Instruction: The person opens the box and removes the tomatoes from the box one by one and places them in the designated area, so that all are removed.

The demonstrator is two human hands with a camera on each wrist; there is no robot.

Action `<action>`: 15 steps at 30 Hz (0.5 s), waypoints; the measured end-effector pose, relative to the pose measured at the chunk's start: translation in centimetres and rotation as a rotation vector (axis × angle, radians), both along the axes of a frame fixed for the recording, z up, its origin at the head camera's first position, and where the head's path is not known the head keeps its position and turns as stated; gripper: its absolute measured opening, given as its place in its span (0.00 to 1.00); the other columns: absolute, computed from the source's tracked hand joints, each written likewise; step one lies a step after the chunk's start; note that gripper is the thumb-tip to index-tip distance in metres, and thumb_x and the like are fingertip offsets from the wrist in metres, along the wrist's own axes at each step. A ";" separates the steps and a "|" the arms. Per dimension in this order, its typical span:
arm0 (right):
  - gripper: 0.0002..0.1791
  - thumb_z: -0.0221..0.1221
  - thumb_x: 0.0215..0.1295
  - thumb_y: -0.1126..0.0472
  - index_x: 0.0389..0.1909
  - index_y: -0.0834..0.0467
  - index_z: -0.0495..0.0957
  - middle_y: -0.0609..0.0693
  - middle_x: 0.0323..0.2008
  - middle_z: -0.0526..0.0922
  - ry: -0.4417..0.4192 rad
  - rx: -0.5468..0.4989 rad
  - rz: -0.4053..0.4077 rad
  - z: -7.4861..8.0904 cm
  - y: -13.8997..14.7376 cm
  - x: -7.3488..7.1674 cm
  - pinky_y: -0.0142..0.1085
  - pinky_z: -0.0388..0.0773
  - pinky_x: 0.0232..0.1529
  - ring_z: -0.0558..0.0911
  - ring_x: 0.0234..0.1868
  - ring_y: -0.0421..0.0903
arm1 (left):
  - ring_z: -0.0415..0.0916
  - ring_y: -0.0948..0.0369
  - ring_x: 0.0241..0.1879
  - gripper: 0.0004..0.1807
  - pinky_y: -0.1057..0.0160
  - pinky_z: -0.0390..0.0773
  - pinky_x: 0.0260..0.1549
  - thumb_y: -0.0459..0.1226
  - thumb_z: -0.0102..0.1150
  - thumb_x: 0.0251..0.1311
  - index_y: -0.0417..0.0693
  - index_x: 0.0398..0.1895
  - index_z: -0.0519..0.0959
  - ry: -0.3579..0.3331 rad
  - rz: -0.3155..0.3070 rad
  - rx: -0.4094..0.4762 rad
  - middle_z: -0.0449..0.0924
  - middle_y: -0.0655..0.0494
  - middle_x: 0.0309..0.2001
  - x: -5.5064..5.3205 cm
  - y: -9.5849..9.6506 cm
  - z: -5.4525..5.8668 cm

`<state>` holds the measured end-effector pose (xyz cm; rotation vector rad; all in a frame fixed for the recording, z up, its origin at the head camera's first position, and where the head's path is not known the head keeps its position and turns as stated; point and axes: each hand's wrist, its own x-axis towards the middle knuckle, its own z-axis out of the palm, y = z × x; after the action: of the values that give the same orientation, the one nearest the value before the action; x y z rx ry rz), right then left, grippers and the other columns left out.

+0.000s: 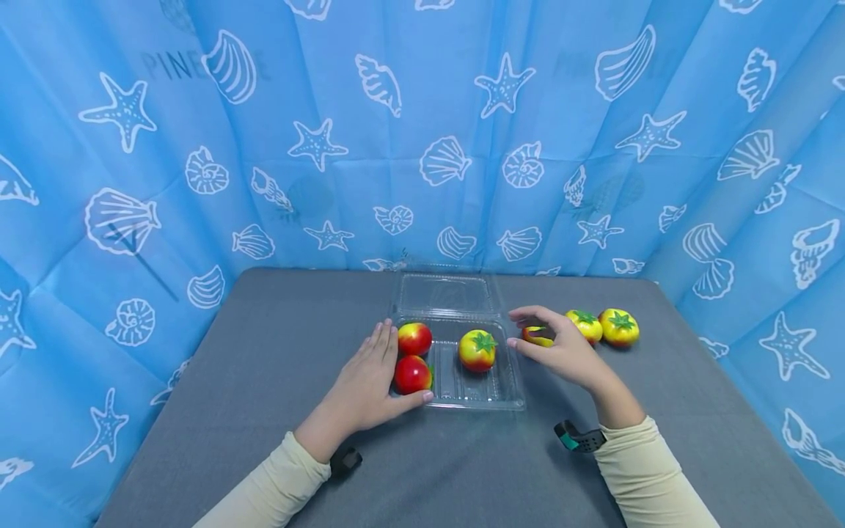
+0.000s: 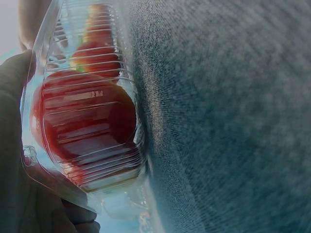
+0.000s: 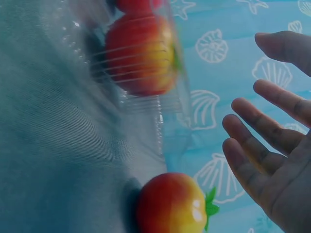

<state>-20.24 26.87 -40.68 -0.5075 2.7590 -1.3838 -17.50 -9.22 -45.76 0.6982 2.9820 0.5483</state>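
A clear plastic clamshell container lies with its lid folded back. Two red round tomato-like fruits sit in its left part; a yellow-red one with a green leafy top sits on the right. My left hand rests along the container's left side, fingers straight and thumb at the front edge. In the left wrist view the container wall shows fruit behind it. Over another fruit, right of the container, hovers my right hand. The right wrist view shows its fingers spread with nothing held.
Two more yellow-red fruits, one beside the hand and one farther right, stand on the grey table. The open lid reaches toward the table's back edge. A blue curtain with white shells hangs behind and along both sides.
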 end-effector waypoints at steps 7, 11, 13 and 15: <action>0.27 0.71 0.70 0.55 0.66 0.59 0.78 0.60 0.65 0.82 0.025 0.027 0.030 -0.8 -0.5 -0.2 0.65 0.78 0.66 0.79 0.65 0.63 | 0.40 0.46 0.87 0.67 0.46 0.57 0.82 0.80 0.47 0.60 0.44 0.87 0.45 0.010 -0.002 0.002 0.41 0.48 0.88 0.1 0.0 0.1; 0.27 0.72 0.69 0.55 0.66 0.59 0.79 0.59 0.65 0.82 0.038 0.047 0.031 -1.0 -0.8 -0.3 0.66 0.77 0.66 0.79 0.65 0.62 | 0.41 0.46 0.87 0.66 0.45 0.57 0.82 0.80 0.47 0.60 0.43 0.87 0.46 0.016 -0.004 0.010 0.42 0.47 0.88 0.2 0.0 0.3; 0.28 0.72 0.68 0.55 0.66 0.59 0.79 0.58 0.64 0.83 0.050 0.063 0.028 -1.1 -0.9 -0.2 0.66 0.78 0.66 0.80 0.65 0.62 | 0.41 0.46 0.87 0.66 0.45 0.57 0.82 0.79 0.48 0.60 0.43 0.87 0.46 0.013 -0.004 0.009 0.42 0.47 0.88 0.2 0.0 0.2; 0.28 0.72 0.68 0.54 0.65 0.58 0.79 0.57 0.64 0.83 0.061 0.078 0.028 -1.2 -0.9 -0.2 0.66 0.78 0.65 0.80 0.65 0.62 | 0.41 0.46 0.87 0.66 0.45 0.57 0.82 0.79 0.48 0.60 0.43 0.87 0.47 0.012 -0.002 0.009 0.42 0.47 0.88 0.1 0.0 0.2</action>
<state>-20.45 25.94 -41.85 -0.5921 2.8290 -1.2704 -17.37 -9.20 -45.56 0.7074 2.9911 0.5602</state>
